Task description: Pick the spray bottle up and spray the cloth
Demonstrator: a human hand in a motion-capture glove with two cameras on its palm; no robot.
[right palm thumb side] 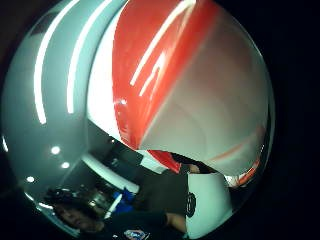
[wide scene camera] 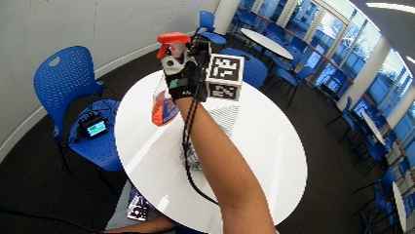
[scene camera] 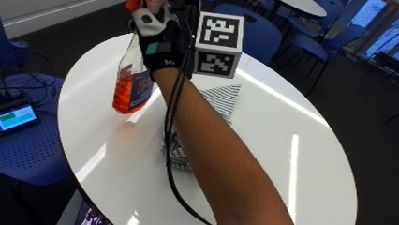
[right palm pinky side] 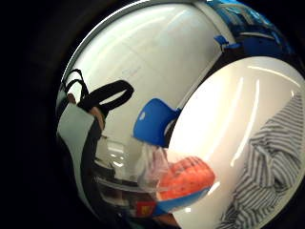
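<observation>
Nearest the outside camera is my forearm, which runs up to the gloved right hand [scene camera: 159, 40]. That hand is wrapped round the neck of the spray bottle [scene camera: 131, 86], just under its red trigger head [wide scene camera: 172, 40]. The bottle hangs below and slightly left of the hand, and appears lifted clear of the white table [scene camera: 299, 140]. I judge the pick-up step complete and the spray step not yet begun.

Right of and below the hand, the striped cloth [scene camera: 221, 101] lies on the table, partly hidden by my arm. The next move calls for turning the nozzle toward the cloth and then squeezing the trigger.

A blue and red label sits on the bottle's orange lower body; I cannot read its writing.
</observation>
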